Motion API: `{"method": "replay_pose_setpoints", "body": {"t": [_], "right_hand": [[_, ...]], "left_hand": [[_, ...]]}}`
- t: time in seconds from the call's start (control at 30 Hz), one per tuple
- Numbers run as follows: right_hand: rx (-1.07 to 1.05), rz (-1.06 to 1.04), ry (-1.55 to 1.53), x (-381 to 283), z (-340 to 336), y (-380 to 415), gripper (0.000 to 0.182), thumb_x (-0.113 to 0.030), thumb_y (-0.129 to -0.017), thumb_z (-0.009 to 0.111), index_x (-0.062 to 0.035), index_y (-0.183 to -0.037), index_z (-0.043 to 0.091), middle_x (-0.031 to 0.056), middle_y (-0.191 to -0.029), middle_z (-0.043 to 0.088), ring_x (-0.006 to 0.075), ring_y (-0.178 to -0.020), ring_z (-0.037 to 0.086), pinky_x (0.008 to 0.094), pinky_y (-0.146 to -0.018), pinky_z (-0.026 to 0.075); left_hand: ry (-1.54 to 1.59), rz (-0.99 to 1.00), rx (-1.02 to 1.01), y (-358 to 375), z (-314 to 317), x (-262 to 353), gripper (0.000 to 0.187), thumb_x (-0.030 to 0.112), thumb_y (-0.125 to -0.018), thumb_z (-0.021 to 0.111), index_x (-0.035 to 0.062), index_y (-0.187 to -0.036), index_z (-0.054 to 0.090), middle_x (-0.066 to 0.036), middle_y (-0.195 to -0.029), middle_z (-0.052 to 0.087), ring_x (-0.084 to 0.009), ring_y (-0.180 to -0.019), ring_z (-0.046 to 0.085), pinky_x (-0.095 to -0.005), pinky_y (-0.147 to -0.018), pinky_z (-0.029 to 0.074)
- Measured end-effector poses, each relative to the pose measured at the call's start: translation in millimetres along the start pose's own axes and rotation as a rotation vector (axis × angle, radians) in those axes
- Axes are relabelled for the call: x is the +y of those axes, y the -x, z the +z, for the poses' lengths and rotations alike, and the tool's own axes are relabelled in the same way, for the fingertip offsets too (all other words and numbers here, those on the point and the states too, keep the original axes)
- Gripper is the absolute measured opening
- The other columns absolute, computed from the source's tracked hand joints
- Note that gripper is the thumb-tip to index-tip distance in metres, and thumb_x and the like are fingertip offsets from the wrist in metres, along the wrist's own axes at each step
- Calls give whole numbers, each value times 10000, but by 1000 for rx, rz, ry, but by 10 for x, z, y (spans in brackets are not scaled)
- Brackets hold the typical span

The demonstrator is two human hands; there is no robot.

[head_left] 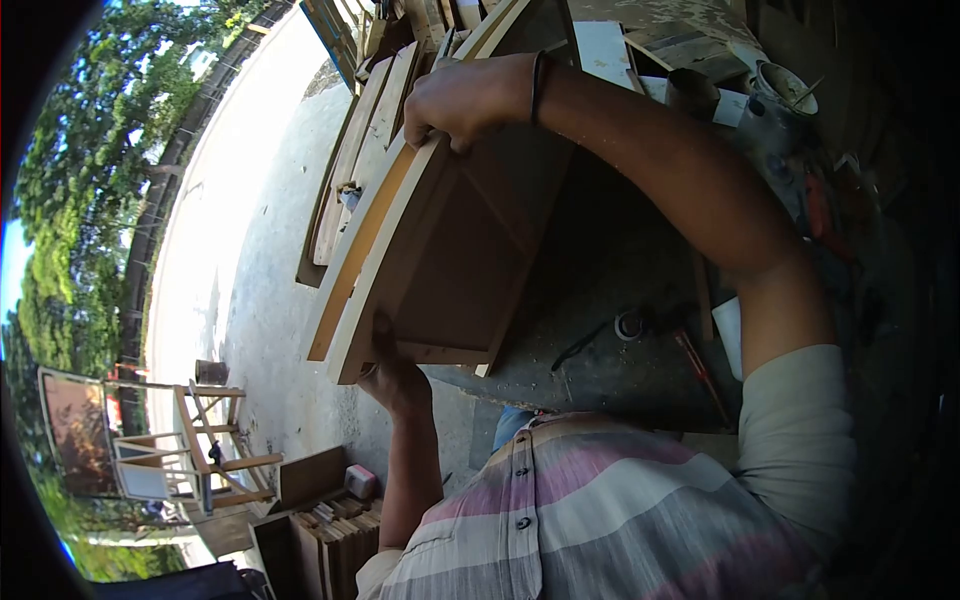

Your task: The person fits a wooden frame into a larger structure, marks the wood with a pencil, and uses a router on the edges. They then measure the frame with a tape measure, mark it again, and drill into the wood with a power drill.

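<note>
A large wooden framed panel (440, 250), with pale wood edge strips and a brown inner face, stands tilted in front of my body. Over its upper edge my right hand (450, 105) is closed, fingers curled round the strips; a dark band circles that wrist. My left hand (395, 380) grips the lower near corner, partly hidden by the frame, with fingers reaching onto the inner side. Its far end runs up out of view behind my right forearm.
Long wooden boards (365, 150) lie beyond the panel. Wood offcuts (335, 530) fill a box at lower left, near a wooden chair frame (215, 450). A roll of tape (630, 324) and a red-handled tool (700, 370) lie right; a bucket (787, 90) stands at upper right.
</note>
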State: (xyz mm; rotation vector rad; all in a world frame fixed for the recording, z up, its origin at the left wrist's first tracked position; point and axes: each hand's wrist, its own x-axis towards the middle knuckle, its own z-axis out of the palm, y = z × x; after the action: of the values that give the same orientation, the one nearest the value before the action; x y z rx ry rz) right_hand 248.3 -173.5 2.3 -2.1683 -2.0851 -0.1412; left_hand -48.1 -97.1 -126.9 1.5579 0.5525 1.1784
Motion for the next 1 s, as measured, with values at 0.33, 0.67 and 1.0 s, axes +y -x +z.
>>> {"method": "replay_pose_setpoints", "body": {"t": [0.33,0.67,1.0], "right_hand": [[23,-48,-151,100,32,-8,399,-55,-634,798,-90,-1025,727,88,-953,708,284,-978,664,402,-850,521],[596,-61,-428,242,253,319,311,-269,-825,801,-48,-1022,703,82,-1001,704,241,-993,677,363,-907,515],[953,-26,-565,40,665,647,267,-277,-910,721,-26,-991,679,109,-970,696,255,-945,683,362,-849,523]], "left_hand": [[-37,6,35,3,-43,-58,465,311,-947,685,-12,-1269,591,-96,-1196,647,-189,-1109,612,-362,-960,500],[-7,-4,-19,-18,-139,-135,463,290,-962,667,1,-1307,558,-102,-1248,618,-205,-1159,594,-382,-1029,464],[-28,-49,-105,-12,-303,-114,574,400,-966,639,0,-1354,503,-129,-1310,573,-239,-1209,570,-404,-1060,458]]}}
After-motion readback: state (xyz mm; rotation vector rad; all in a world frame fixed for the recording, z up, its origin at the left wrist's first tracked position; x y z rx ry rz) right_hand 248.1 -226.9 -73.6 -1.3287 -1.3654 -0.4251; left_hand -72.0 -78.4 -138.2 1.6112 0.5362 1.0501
